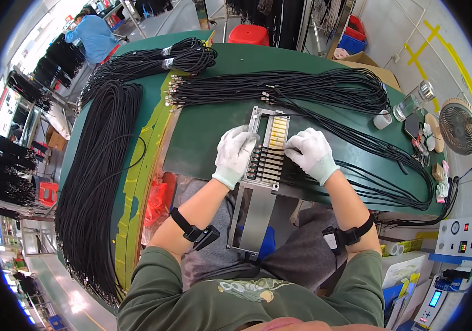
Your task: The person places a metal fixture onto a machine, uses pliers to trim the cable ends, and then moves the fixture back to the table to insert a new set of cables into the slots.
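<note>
A metal slotted fixture (272,179) stands at the table's front edge, with a pale yellow slotted strip (278,130) along its upper right. Several black cables lie side by side across its lower slots, their small metal connectors (254,161) lined up on the left. My left hand (235,153), in a white glove, is closed at the left side of the fixture, by the connector ends; what its fingertips pinch is hidden. My right hand (312,154), gloved too, pinches a black cable (273,149) at the right side of the fixture.
Black cable bundles (324,88) lie behind the fixture, and more (95,182) cover the table's left side. Loose cables (376,185) loop to the right. A glass bottle (413,101), a white cup (382,119) and a fan (460,127) stand at right. A person (91,37) sits far left.
</note>
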The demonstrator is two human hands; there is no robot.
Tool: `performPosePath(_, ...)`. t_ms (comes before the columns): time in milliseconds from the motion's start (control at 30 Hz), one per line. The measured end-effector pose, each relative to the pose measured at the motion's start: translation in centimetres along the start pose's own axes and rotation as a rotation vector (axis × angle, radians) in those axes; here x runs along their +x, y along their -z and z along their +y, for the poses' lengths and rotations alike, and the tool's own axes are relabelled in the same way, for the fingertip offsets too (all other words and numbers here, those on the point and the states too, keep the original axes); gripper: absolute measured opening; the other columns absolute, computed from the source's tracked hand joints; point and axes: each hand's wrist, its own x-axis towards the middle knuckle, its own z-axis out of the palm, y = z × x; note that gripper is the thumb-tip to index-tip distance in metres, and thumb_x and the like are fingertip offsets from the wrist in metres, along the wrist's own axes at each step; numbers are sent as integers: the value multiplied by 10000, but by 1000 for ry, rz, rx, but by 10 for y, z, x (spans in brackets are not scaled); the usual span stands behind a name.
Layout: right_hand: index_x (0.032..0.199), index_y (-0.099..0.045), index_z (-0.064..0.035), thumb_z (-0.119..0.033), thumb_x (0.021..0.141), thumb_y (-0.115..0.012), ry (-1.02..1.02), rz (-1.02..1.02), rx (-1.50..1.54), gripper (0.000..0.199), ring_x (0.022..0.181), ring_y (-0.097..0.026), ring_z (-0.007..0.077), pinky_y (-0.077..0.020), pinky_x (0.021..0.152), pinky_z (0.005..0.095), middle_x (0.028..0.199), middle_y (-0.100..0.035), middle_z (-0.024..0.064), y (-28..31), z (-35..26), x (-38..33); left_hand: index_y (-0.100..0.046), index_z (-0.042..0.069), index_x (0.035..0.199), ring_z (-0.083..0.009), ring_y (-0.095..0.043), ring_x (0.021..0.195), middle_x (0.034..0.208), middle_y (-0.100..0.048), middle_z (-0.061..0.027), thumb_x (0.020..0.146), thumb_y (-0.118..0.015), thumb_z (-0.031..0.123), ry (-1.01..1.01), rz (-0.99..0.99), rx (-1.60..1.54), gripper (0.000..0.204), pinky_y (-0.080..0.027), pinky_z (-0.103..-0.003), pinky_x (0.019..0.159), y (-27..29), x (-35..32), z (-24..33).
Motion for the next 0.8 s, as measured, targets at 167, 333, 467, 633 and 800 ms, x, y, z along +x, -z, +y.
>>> performPosePath(167,813,-708,-154,-247,786,-705,-51,-37,140,97,815,-594,263,-460,742,395,766,-652,35,4,-3,3,-723,129,1063,-303,-564,1189,1236,-638,-138,929,-612,224,112,0,-211,198,-440,-379,1027,-4,-4,-24)
performPosePath(333,840,-716,-144,-258,802,-689,-86,-53,28,123,837,-608,276,-478,753,413,807,-677,47,2,-7,4,-733,258,1104,-387,-507,1231,1323,-574,-185,881,-648,351,-62,-95,-16,256,-401,-482,1053,-4,1,1)
performPosePath(467,863,-722,-152,-285,808,-696,-108,-25,-67,147,849,-610,274,-478,764,415,831,-685,47,-2,-1,5,-732,320,1110,-401,-423,1307,1414,-488,-187,871,-627,448,-247,-225,380,290,-299,-548,1114,3,-1,21)
performPosePath(633,881,-728,-153,-316,782,-730,-135,344,-248,191,863,-609,276,-476,787,418,834,-682,47,-14,42,26,-732,343,1112,-395,-383,1337,1425,-469,-176,855,-618,507,-259,-324,402,325,-230,-588,1133,7,5,26)
performPosePath(800,894,-747,-166,-330,786,-729,-332,87,-274,197,892,-613,271,-482,797,409,856,-688,46,-10,53,29,-736,331,1105,-390,-407,1313,1400,-491,-175,846,-634,483,-244,-292,367,317,-254,-579,1123,0,1,18)
